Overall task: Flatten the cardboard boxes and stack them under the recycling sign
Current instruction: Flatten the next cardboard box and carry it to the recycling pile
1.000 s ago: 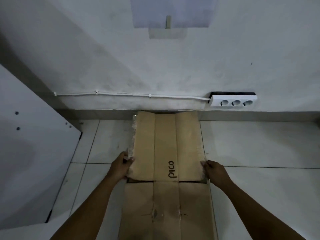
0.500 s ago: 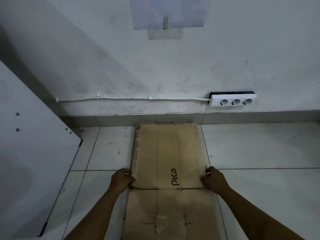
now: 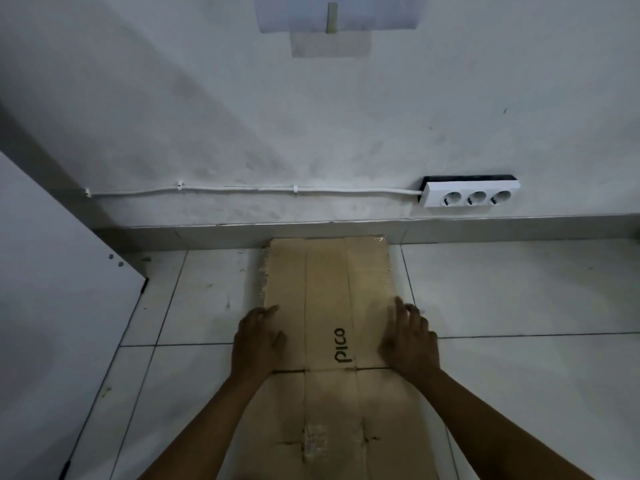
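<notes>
1. The left hand (image 3: pixel 258 336) lies palm down on the left edge of the flattened cardboard box (image 3: pixel 327 299), fingers fairly straight and pointing toward the wall; it presses on the sheet and grasps nothing.
2. The right hand (image 3: pixel 408 337) lies the same way on the right edge, fingers extended and loosely spread, released rather than clenched.
3. Both hands sit just ahead of a crosswise fold line in the cardboard, either side of the printed word "pico" (image 3: pixel 341 344), which runs along the sheet's length.
4. The cardboard lies flat on the tiled floor (image 3: pixel 519 289). Its long axis runs straight away from the person toward the wall, and two lengthwise creases divide it into three strips.
5. Its far short end touches, or nearly touches, the grey skirting (image 3: pixel 207 233) at the foot of the wall; the near end passes under the forearms and out of the bottom of the view.
6. High on the wall, in line with the cardboard, hangs a paper sheet (image 3: pixel 332 12), cut off by the top edge.
7. To the right a white power strip (image 3: pixel 471 195) is fixed low on the wall, its cable (image 3: pixel 242 190) clipped leftward.
8. A white panel (image 3: pixel 52 289) leans at the left.
</notes>
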